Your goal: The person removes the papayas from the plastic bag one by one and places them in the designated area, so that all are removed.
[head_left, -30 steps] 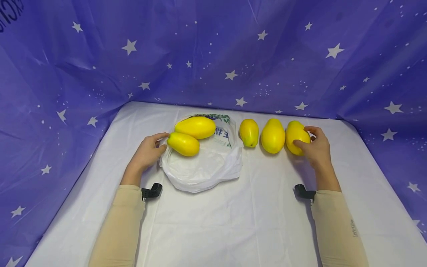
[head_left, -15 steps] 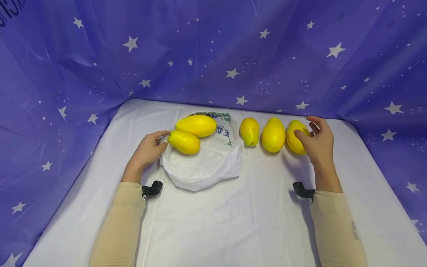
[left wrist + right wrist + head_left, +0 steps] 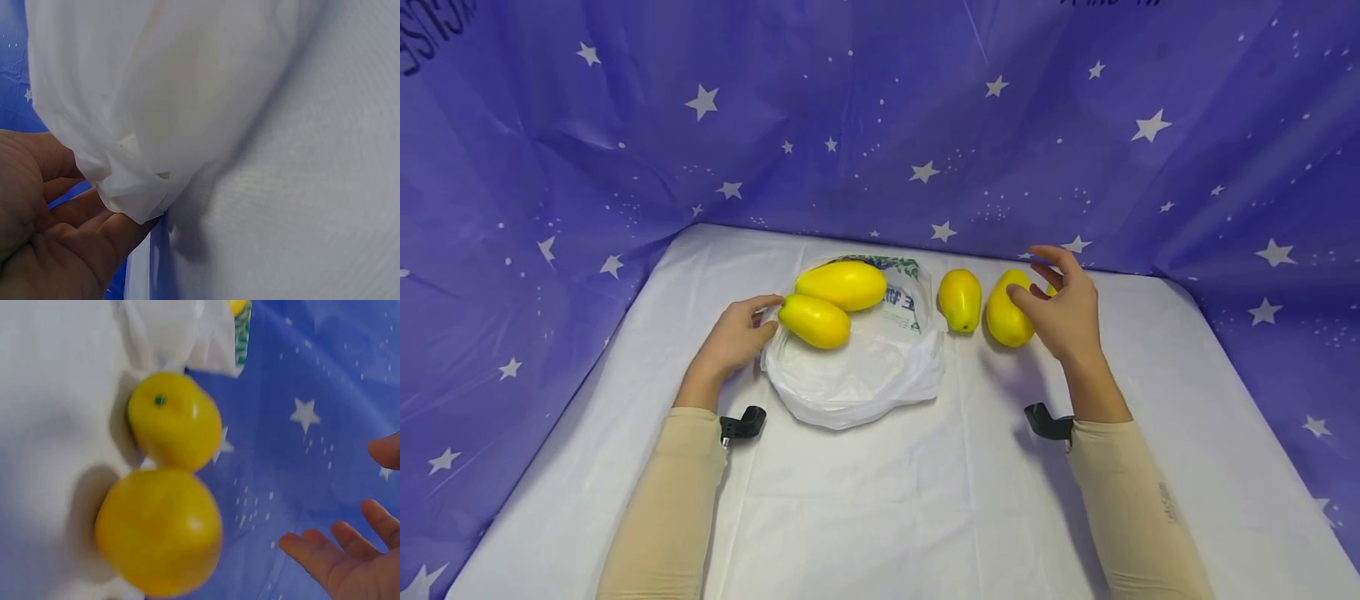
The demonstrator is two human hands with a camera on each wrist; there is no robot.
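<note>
In the head view my left hand [image 3: 735, 337] is at the left rim of a white plastic bag [image 3: 850, 383], gripping its edge between thumb and fingers. The left wrist view shows the bag's gathered edge [image 3: 144, 200] against these fingers. Two yellow papayas lie in the bag: a larger papaya [image 3: 842, 285] behind and a smaller green-tipped papaya [image 3: 815, 322] in front. My right hand [image 3: 1063, 308] hovers with spread fingers over the row to the right, holding nothing. Below it are a middle papaya [image 3: 1007, 317] and a mostly hidden papaya [image 3: 1052, 291]; a third papaya [image 3: 960, 300] lies nearest the bag.
A white cloth [image 3: 865, 508] covers the table. Purple-blue sheeting with white stars [image 3: 880, 117] rises behind it and at both sides. Black wrist camera mounts [image 3: 745, 423] stick inward from both wrists. Green and blue print shows on the bag's back part.
My right hand has let go of the rightmost papaya, lifted and moved left above the middle one, its fingers spreading. The left hand stays at the bag's rim.
</note>
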